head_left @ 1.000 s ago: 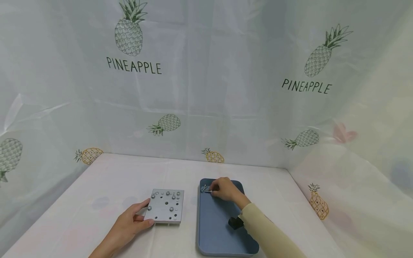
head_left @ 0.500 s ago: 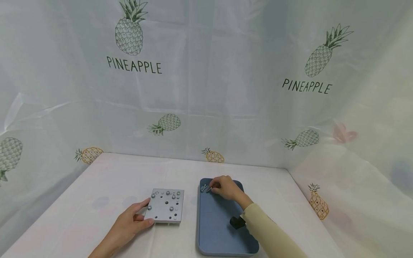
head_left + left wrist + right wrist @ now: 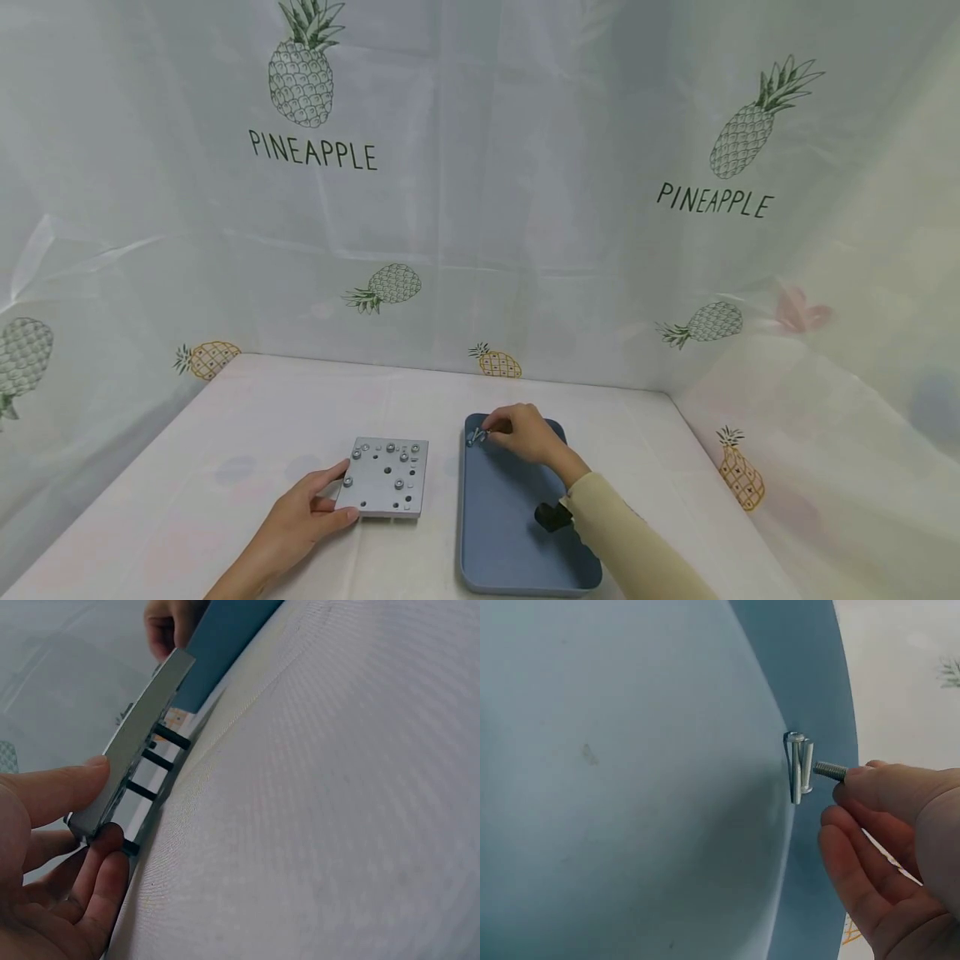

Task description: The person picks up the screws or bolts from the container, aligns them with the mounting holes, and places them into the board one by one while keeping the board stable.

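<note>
My left hand (image 3: 302,518) grips the near left corner of a silver metal plate (image 3: 384,492) dotted with screw heads and holes. In the left wrist view the plate (image 3: 133,750) is edge-on, with dark screw shanks (image 3: 157,760) sticking out below, the thumb on top and fingers underneath. Over the far end of the blue tray (image 3: 495,533), my right hand (image 3: 525,435) pinches a screw (image 3: 830,771) between thumb and finger, its threaded end showing. Just beside it, a few loose screws (image 3: 798,769) lie against the tray's wall.
A black object (image 3: 552,517) shows by the right wrist, above the tray. The white table covering (image 3: 300,392) meets a pineapple-printed curtain (image 3: 480,208) at the back and sides. The plate is left of the tray, with a gap between.
My right hand has lifted slightly, and the screw in its fingers has come away from the loose screws. My left hand and the plate look unmoved.
</note>
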The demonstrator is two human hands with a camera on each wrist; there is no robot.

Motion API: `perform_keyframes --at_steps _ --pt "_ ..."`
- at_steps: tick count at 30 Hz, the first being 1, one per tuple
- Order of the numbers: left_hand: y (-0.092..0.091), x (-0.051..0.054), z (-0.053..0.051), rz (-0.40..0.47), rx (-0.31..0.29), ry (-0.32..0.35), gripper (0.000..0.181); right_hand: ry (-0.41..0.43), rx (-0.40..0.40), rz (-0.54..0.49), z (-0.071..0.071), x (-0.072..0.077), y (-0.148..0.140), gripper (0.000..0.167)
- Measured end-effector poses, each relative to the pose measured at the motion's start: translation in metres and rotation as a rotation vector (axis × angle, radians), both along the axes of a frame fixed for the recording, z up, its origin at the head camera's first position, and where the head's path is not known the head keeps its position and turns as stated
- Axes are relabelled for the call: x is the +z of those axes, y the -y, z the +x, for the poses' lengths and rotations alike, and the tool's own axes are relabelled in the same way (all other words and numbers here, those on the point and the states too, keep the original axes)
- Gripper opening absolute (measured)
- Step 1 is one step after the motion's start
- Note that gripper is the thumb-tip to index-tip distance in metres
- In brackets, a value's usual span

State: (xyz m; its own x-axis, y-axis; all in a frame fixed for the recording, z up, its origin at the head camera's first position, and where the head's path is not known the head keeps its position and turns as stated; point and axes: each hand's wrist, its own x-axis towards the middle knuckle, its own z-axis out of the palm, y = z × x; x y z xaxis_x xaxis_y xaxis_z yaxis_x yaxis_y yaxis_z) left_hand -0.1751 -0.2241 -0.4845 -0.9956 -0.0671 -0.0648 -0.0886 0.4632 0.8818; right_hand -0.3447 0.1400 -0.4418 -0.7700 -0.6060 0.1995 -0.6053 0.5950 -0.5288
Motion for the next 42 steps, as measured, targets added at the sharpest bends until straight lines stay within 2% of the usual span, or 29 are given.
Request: perform_keyframes --at_steps 14,30,42 --pt "0.0 -0.002 0.0 -0.02 0.008 -0.001 0.089 -0.011 0.023 -0.028 0.007 0.009 0.009 0.013" --pt "0.001 -0.003 -0.003 -0.028 0.013 0.018 0.089 -0.053 0.074 0.013 0.021 0.027 0.035 0.014" --pt "0.001 -0.002 -0.002 -0.005 0.004 -0.003 0.09 0.023 0.097 -0.02 0.027 0.03 0.055 0.014"
